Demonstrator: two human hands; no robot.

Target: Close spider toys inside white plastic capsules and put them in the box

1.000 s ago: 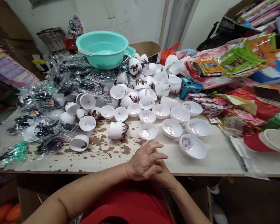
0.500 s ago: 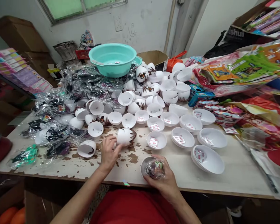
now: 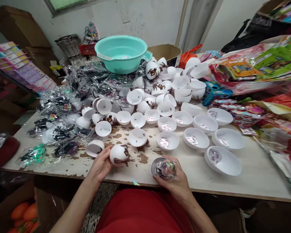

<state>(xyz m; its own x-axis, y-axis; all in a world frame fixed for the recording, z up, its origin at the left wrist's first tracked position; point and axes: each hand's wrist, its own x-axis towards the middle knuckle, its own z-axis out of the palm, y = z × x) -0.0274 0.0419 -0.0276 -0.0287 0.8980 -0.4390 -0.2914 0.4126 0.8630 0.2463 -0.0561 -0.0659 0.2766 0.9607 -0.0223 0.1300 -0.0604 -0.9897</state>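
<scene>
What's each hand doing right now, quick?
Left hand: closed around a white egg-shell half with brown markings.
Right hand: holding a shell half filled with a wrapped toy.

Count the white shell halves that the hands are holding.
2. The brown-marked half is in the left hand; the second half, with a wrapped toy in it, is in the right hand. Many more lie loose on the table.
</scene>
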